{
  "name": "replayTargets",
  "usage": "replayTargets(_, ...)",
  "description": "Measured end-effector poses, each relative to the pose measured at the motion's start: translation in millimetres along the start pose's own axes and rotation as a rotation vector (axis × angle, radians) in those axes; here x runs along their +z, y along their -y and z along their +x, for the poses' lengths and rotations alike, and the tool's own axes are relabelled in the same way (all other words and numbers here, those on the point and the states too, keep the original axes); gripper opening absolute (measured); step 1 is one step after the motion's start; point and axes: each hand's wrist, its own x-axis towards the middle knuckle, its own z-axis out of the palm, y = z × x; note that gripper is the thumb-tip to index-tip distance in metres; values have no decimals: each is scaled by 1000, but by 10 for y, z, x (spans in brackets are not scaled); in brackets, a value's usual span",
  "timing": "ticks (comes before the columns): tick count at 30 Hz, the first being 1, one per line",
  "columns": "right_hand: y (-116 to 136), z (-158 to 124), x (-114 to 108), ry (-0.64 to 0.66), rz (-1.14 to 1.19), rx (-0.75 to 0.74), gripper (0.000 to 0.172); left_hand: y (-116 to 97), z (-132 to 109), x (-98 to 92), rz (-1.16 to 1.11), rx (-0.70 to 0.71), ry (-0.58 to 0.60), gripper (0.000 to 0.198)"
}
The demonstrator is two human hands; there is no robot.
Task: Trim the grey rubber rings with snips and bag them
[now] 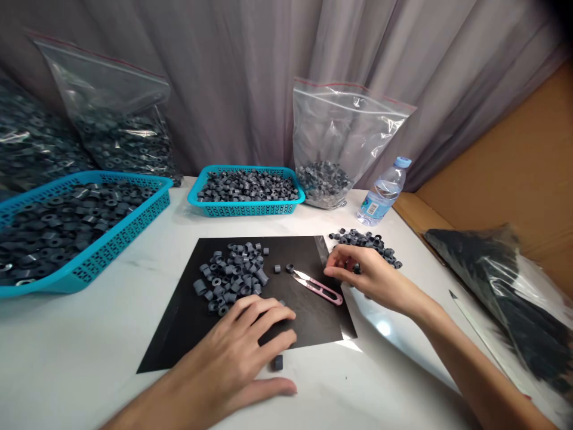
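Observation:
A black mat (179, 322) lies on the white table, bearing a pile of small grey ring-shaped parts (233, 275). Over its front edge is my left hand (250, 346), palm down, fingers spread, with a single grey part (278, 362) between thumb and index finger but apart from them. Pink thread snips (319, 289) rest on the mat, blades pointing to two loose parts. My right hand (358, 269) is at the mat's right edge, beside another heap of parts (369, 242); its thumb and index finger are pinched together, and whatever they hold is too small to name.
Two blue baskets (250, 208) (120, 236) of grey parts stand at the back and left. Behind are clear zip bags (326, 179) of parts. A water bottle (382, 194) stands back right, and a white strip (487, 343) and dark-filled bag (510, 286) lie at right.

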Motion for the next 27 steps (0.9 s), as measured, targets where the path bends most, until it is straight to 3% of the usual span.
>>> replayTargets(3,-15,-33,-24,76,-22,-30,18,23,3,-30,-23,11,29,9)
replayTargets(7,-73,-76,-8,73,-179,-110,17,69,6,-94,-108,-12,126,0)
replayTargets(16,-108,-128,-87,-117,-439,-49,13,108,6,-79,50,39,-28,14)
replayTargets(19,22,-97,75,-144,-258,-76,9,167,-10,-74,116,17,-18,19)
replayTargets(27,225,-66,511,-50,405,-94,17,175,8,-20,129,-93,-51,16)
